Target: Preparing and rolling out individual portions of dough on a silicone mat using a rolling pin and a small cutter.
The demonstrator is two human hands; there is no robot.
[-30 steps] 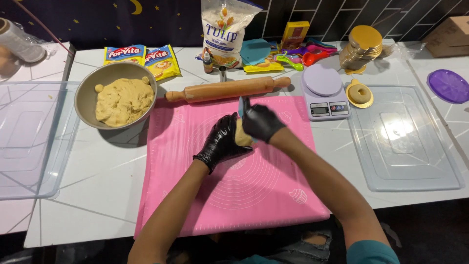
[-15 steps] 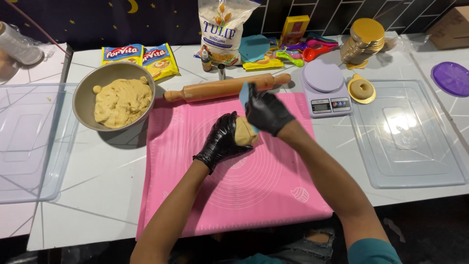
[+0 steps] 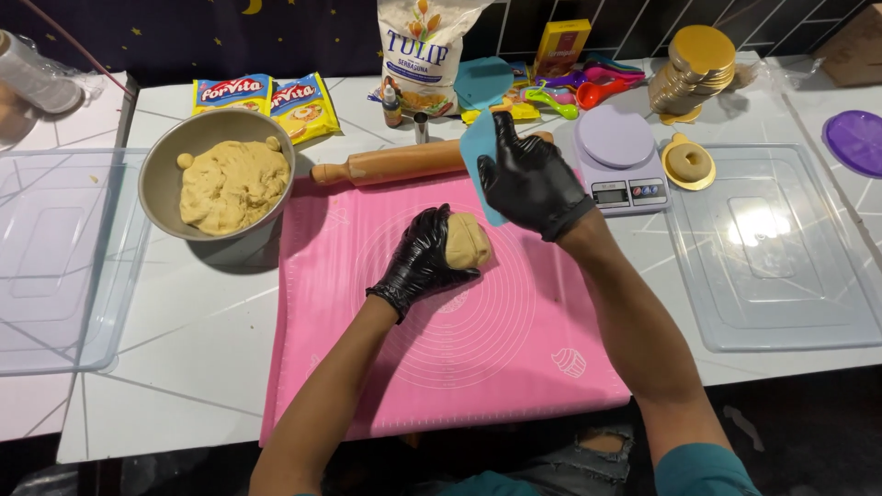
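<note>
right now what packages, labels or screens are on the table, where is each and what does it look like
Two flat yellow sachets with blue and red label bands, far edge, behind the metal bowl.
Tall white flour bag with orange flower print, far edge, centre.
Small yellow and red box, upright, right of the flour bag.
Small dropper bottle with a label, beside the flour bag.
Lilac kitchen scale, its small grey screen facing the pink mat.

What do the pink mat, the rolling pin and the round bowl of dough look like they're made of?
Pink baking mat: likely silicone, a matte, thin sheet lying flat, printed with rings.
Brown rolling pin: apparently wood, with a smooth tan surface and turned handles.
Round grey bowl: probably metal, its rim a dull brushed grey.
Tan dough lump, in the left hand: soft and matte.
</note>
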